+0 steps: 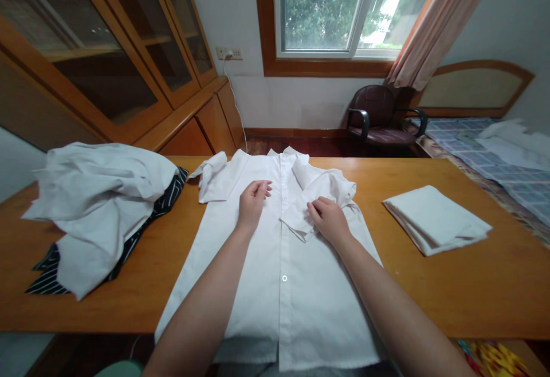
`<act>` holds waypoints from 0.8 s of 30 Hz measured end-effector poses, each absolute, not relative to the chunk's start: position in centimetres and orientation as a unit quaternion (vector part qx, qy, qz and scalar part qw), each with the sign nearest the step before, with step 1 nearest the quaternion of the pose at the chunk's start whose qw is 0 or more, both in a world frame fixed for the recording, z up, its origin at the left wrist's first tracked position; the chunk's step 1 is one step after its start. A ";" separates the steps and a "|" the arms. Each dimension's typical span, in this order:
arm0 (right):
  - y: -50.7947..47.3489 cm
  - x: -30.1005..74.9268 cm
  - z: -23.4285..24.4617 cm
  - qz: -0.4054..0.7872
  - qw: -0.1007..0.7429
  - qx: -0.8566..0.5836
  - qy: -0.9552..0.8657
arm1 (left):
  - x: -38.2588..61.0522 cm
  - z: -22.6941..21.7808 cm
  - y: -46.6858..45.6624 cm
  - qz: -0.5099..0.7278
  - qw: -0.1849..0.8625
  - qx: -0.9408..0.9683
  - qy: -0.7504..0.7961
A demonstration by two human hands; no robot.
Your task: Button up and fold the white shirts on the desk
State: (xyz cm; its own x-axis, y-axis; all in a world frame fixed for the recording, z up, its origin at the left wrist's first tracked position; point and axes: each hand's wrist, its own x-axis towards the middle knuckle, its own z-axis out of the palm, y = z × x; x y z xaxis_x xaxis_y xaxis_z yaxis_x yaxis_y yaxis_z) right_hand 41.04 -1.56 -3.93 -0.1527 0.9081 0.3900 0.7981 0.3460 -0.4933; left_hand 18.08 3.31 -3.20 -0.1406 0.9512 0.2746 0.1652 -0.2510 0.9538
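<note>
Loosely half-curled, the left hand (253, 205) holds nothing visible; the right hand (330, 218) curls at a folded-in sleeve (298, 219), grip unclear. Beneath lies a white button-front shirt (253, 285), folded white cloth (436, 216) toward three o'clock.

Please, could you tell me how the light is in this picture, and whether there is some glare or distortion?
Head view: daylight in the window, nearly washed out in its right pane; head view: faint reflections on the glass of the cabinet, which leans as if wide-angle distorted; head view: soft shadows in the folds of the white shirt.
</note>
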 end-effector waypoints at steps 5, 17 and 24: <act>-1.4 41.1 -4.2 0.087 0.312 -0.576 -0.751 | 12.3 -2.8 5.7 0.622 0.148 0.426 0.640; -1.3 41.2 -4.2 0.088 0.309 -0.561 -0.763 | 2.4 -0.7 10.8 0.365 0.109 0.534 0.755; -1.0 41.5 -4.6 0.109 0.323 -0.557 -0.757 | 9.8 0.3 8.5 0.335 0.013 0.752 0.568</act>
State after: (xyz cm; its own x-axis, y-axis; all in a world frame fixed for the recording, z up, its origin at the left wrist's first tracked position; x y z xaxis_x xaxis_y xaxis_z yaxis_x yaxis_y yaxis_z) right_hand 41.47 -1.03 -4.62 -0.1699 0.9142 0.3679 0.7738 0.3550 -0.5247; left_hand 9.81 8.53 0.34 0.1316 0.8622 0.4892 0.8453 -0.3553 0.3990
